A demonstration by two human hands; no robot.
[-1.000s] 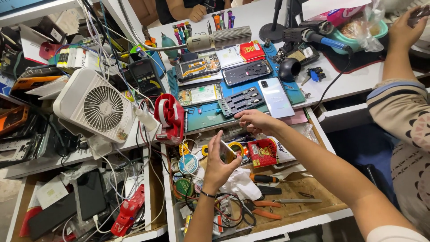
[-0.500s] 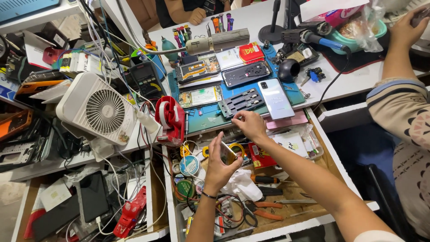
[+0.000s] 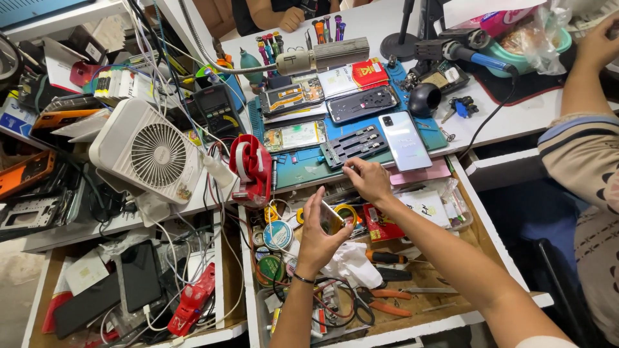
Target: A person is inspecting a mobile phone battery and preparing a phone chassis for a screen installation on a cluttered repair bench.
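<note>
Little has been shifted: a small phone part [image 3: 332, 218] is kept pinched in the left hand [image 3: 320, 235] while the right hand [image 3: 367, 180] is held closed over the open drawer [image 3: 451, 303].

Bare forearms, a thin dark bracelet [image 3: 302, 279] on the left wrist.

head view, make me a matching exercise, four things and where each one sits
Things:
1 fan
2 silver phone
3 red tape holder
4 round tin

Places:
A in the open drawer, by the left hand
B on the bench's left part, among cables
C on the blue mat, beyond the right hand
D at the bench's front edge, between fan and mat

Pairs: 1-B, 2-C, 3-D, 4-A
</note>
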